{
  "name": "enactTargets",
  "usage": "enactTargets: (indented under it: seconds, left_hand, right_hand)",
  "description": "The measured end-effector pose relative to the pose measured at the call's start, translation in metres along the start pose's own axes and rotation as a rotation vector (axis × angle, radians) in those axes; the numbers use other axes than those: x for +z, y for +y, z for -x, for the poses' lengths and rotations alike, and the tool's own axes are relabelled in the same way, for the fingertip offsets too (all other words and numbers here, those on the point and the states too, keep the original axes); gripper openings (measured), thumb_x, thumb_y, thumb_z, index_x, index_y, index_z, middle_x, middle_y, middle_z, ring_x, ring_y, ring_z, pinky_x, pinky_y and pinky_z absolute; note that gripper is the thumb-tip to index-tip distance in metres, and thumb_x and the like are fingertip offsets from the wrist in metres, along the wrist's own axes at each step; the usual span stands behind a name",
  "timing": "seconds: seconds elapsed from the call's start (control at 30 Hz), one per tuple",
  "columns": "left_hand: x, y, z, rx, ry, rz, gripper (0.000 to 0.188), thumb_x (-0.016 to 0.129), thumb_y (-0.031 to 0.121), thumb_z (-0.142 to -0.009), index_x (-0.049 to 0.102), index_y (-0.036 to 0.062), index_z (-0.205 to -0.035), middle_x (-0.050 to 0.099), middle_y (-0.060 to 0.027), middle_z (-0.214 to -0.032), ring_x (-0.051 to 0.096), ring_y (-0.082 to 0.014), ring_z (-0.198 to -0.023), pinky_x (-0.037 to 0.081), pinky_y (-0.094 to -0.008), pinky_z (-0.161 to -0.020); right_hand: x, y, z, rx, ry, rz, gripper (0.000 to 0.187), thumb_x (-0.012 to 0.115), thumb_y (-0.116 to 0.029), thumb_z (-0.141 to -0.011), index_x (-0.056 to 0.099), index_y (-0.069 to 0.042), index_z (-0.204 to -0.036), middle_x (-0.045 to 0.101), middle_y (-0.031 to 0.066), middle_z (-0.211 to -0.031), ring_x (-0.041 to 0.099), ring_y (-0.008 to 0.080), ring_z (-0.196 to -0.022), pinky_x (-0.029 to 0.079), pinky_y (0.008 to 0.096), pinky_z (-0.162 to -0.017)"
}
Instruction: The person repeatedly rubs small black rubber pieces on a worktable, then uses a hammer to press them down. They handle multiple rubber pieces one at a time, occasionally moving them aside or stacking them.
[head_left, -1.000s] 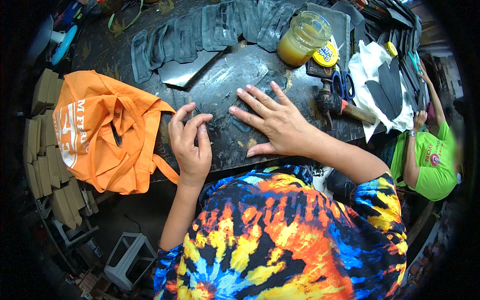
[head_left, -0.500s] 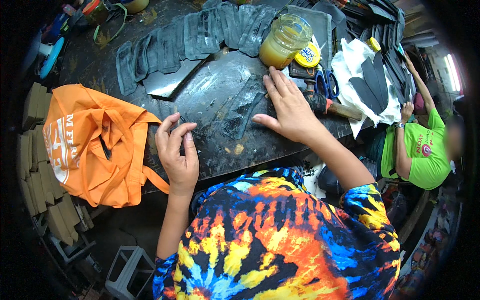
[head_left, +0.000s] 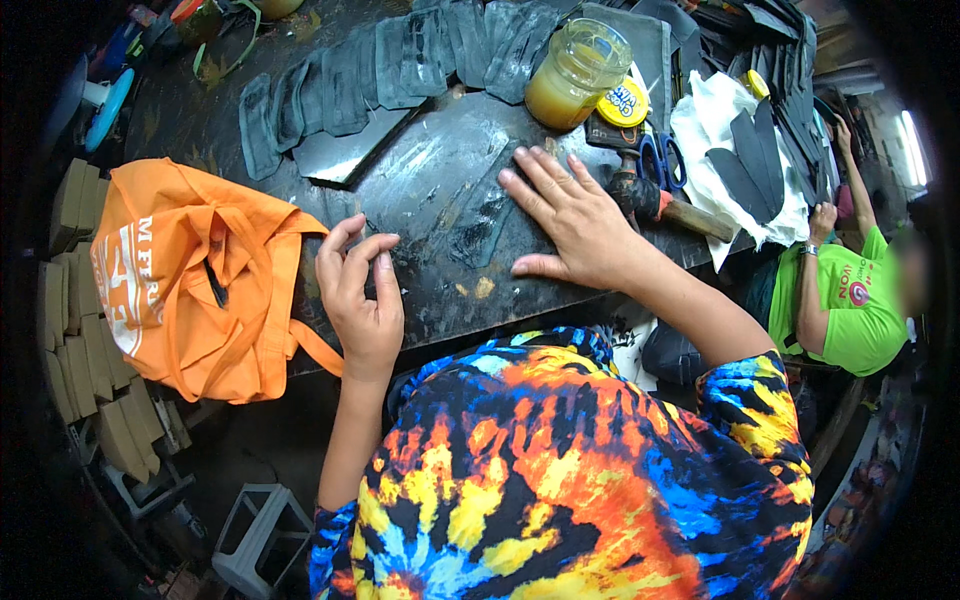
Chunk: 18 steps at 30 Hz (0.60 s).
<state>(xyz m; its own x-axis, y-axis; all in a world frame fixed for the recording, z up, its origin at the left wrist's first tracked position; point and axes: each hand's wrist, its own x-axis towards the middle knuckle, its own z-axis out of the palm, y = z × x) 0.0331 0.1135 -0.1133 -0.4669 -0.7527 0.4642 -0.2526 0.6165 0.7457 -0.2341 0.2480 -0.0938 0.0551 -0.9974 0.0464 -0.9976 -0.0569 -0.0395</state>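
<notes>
My right hand (head_left: 580,225) lies nearly flat on the dark table, fingers stretched and thumb out to the side. Beside its fingers and partly under them is a thin dark piece (head_left: 482,232) with a wet-looking sheen. My left hand (head_left: 360,295) hovers at the table's front edge with bent fingers, thumb and fingertip close together. A small dark bit shows between its fingers, too little to name. Just beyond my right hand stands an open glass jar (head_left: 560,100) of yellowish liquid, with a yellow lid (head_left: 622,104) next to it.
Several dark flat pieces (head_left: 345,95) form an overlapping row behind a shiny plate (head_left: 355,150). At right are a hammer (head_left: 690,215), blue-handled scissors (head_left: 660,162) and dark cutouts (head_left: 750,165) on white paper. An orange bag (head_left: 200,290) hangs at left. A person in green (head_left: 840,300) works at right.
My right hand has drawn back from the jar, toward me and slightly left over the dark piece. My left hand stays almost where it was.
</notes>
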Motion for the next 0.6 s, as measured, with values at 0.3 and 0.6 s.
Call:
enactTargets:
  seconds: [0.3, 0.6]
  left_hand:
    - [0.000, -0.003, -0.001, 0.029, 0.003, -0.024, 0.019, 0.066, -0.004, -0.093, 0.074, 0.0050, -0.109, 0.061, -0.0184, -0.130, 0.060, -0.0341, -0.120, 0.048, -0.0424, -0.105]
    - [0.000, -0.001, -0.001, 0.013, -0.005, -0.043, 0.018, 0.066, -0.004, -0.093, 0.074, 0.0043, -0.107, 0.061, -0.0185, -0.130, 0.060, -0.0342, -0.122, 0.048, -0.0431, -0.107]
  right_hand:
    - [-0.021, -0.050, 0.017, -0.155, -0.095, -0.141, 0.103, 0.055, -0.079, -0.090, 0.038, -0.008, -0.163, 0.032, 0.0211, -0.170, 0.025, 0.0346, -0.161, 0.014, 0.0618, -0.128]
    - [-0.001, -0.061, 0.014, -0.157, -0.031, -0.161, 0.097, 0.051, -0.078, -0.093, 0.038, -0.013, -0.164, 0.032, 0.0198, -0.170, 0.024, 0.0343, -0.161, 0.010, 0.0676, -0.126]
